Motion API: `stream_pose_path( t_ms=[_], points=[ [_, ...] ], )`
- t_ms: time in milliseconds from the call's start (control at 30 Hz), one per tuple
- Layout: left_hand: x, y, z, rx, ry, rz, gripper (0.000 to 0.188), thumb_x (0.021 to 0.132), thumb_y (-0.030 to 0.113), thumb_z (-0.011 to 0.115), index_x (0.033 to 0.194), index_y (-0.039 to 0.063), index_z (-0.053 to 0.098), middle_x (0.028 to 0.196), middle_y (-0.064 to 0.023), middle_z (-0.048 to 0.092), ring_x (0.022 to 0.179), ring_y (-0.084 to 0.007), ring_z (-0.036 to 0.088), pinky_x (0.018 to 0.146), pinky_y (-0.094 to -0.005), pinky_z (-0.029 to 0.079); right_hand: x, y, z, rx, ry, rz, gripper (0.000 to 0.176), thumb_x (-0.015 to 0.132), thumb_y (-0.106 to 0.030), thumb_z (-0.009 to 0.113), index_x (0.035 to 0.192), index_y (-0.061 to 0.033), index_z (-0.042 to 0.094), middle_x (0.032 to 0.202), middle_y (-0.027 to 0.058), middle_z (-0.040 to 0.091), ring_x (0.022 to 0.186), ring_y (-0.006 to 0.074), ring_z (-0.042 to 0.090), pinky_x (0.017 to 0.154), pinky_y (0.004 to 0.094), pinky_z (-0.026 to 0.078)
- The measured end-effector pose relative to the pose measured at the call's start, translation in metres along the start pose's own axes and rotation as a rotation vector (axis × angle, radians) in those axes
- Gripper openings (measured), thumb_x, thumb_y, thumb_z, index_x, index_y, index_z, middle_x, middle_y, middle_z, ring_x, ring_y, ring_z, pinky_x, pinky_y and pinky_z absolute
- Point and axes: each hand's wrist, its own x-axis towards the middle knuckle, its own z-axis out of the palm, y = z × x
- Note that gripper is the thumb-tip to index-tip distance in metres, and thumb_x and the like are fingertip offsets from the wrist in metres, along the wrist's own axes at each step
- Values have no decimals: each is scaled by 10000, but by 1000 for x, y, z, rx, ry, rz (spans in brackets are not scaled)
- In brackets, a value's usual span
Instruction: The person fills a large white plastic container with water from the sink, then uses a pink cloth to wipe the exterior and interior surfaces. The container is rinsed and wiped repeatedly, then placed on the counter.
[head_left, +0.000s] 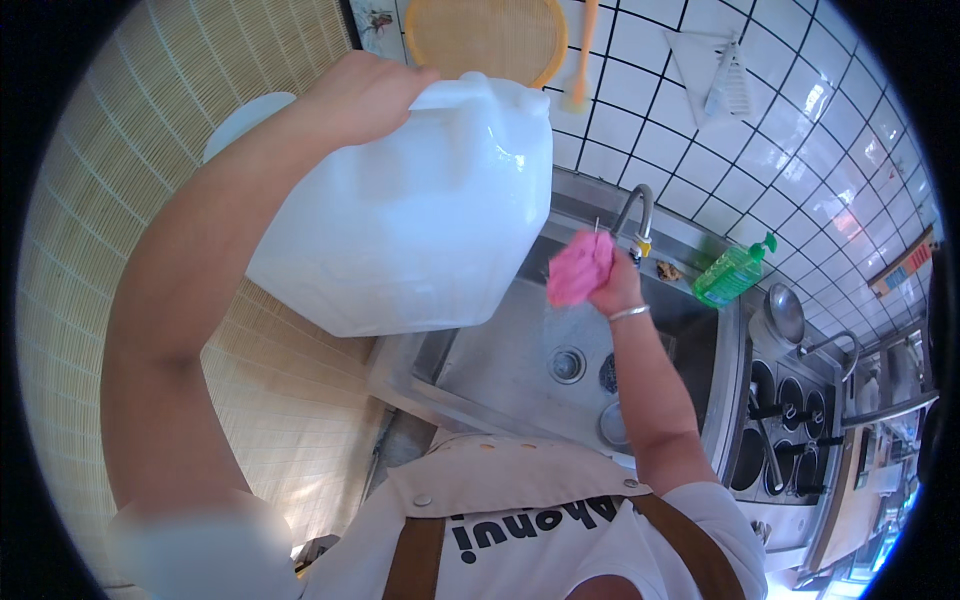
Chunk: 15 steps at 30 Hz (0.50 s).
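A large white plastic jug (420, 225) is tilted over the left side of the stainless steel sink (487, 375). My left hand (367, 97) grips it at the top, by what looks like its handle. Over the sink, close to the curved metal faucet (643, 206), my right hand (619, 285) holds a crumpled pink cloth (581, 268). Water seems to run down beneath the cloth towards the drain (567, 365). The jug and the cloth are apart, with a narrow gap between them.
A green pump bottle (731, 274) stands at the sink's back right corner. Right of the sink are a metal ladle (784, 311) and a rack of round containers (791, 394). A round yellow-rimmed sieve (487, 37) and an orange-handled brush (583, 60) hang by the tiled wall (637, 112). Bamboo matting (90, 225) covers the left wall.
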Motion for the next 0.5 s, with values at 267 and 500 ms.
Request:
stream_pose_path(
  t_ms=[267,500],
  points=[
    [10,21,-6,-9,-26,-18,283,772,104,577,1053,98,544,845,-139,648,789,-326,625,698,-436,494,-28,-90,229,-894,-293,-373,294,923,-193,446,1112,9,547,967,96,621,835,229,608,751,343,494],
    [9,26,-3,-60,29,-69,341,767,93,564,1107,103,561,884,-144,648,825,-326,625,719,-438,503,-11,-58,282,-2146,-221,-904,254,830,-202,496,807,1,646,812,180,641,747,325,624,679,393,500]
  ],
)
